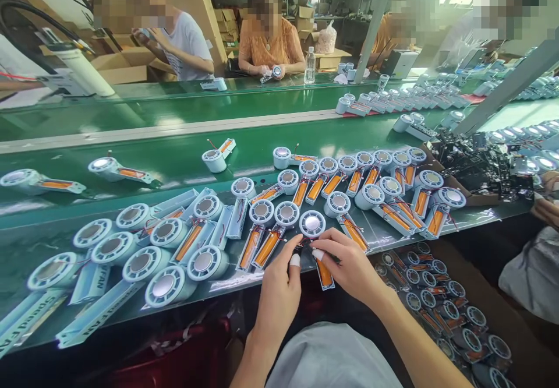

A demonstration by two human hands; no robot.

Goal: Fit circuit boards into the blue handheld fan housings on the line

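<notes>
At the bench edge in front of me lies a light blue handheld fan body (312,224), its round head towards the bench and its open handle with an orange battery (324,275) pointing towards me. My left hand (282,271) is closed in a pinch on a small black part (299,249) beside the head. My right hand (345,258) is pinched close to it, over the handle; its fingertips hide what they grip, though thin wires show there. Both thumbs wear white covers. Similar fan bodies with orange batteries and loose wires (287,214) lie just beyond my hands.
Several fan bodies (166,283) crowd the bench at left. A carton of black parts (480,163) stands at right, above a box of fan bodies (456,312). Beyond runs a green conveyor (166,114). Co-workers sit opposite, one holding a fan (276,71); a bottle (310,66) stands nearby.
</notes>
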